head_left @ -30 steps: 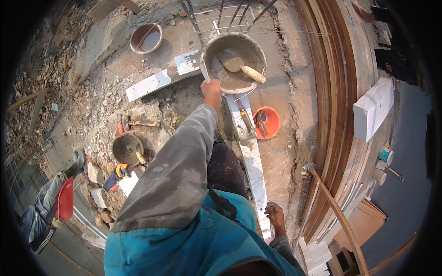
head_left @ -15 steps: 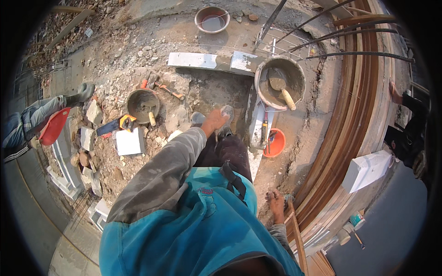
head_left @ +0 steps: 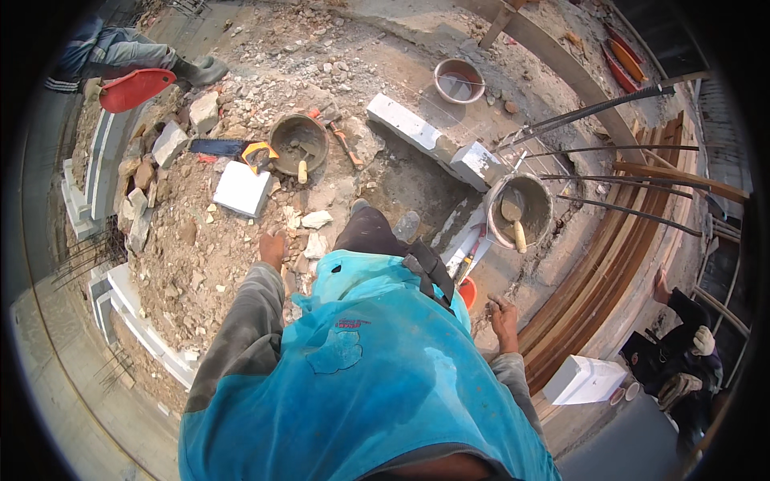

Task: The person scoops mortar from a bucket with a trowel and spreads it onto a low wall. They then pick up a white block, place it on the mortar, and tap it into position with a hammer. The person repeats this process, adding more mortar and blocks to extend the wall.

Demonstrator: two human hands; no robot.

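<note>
My left hand [head_left: 273, 250] hangs by my left side above the rubble, holding nothing, its fingers loosely apart. It is nearest to a white block [head_left: 242, 189] and some pale stones [head_left: 317, 220]. My right hand [head_left: 504, 322] hangs at my right, fingers slightly curled and apart, with nothing in it. Ahead of it stands a large bucket of mortar [head_left: 536, 195] with a trowel [head_left: 515, 222] resting in it. Past the white block lie a handsaw [head_left: 220, 147], a mortar bowl [head_left: 289, 128] with another trowel [head_left: 302, 170], and an orange-handled hammer [head_left: 346, 144].
Ahead, white blocks [head_left: 411, 127] form a low row along a trench [head_left: 417, 180]. Steel bars [head_left: 626, 178] jut in at the right above long timber planks [head_left: 609, 264]. A co-worker's boots [head_left: 200, 70] show at upper left; another person [head_left: 682, 361] is at right.
My left hand has swung from in front of my legs out to my left side. The whole view has shifted and turned, and my legs have moved. My right hand still hangs at my right.
</note>
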